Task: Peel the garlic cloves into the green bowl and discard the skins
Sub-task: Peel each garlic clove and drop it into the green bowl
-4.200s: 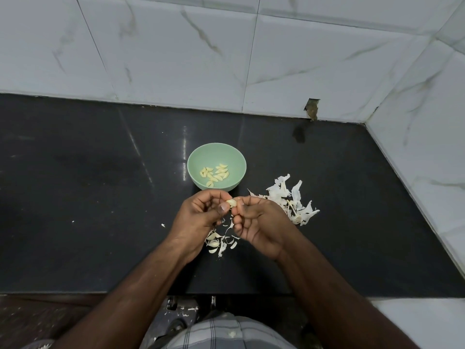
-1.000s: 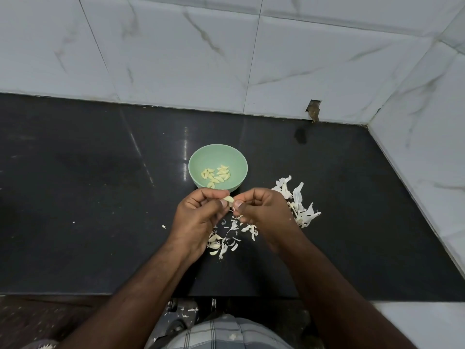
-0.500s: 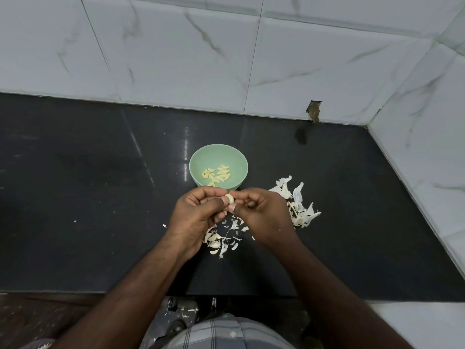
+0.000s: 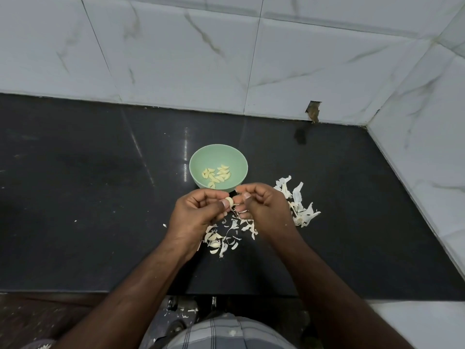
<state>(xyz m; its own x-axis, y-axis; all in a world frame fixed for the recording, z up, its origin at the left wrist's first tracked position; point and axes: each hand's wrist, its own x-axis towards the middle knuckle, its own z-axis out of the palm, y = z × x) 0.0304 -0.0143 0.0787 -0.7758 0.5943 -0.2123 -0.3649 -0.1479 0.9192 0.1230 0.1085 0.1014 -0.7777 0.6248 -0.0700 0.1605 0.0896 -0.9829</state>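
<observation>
Garlic clove [image 4: 229,201] sits pinched in your left hand [image 4: 198,214], just in front of the green bowl [image 4: 218,157]; your right hand [image 4: 264,206] pinches a skin strip [image 4: 232,210] beside it, above the skins [image 4: 226,235].

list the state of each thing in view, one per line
green bowl: upright on the counter, holding peeled cloves
garlic clove: pinched in the left hand, skin partly off
right hand: pinching a strip of skin
skins: loose on the counter, in two patches
</observation>
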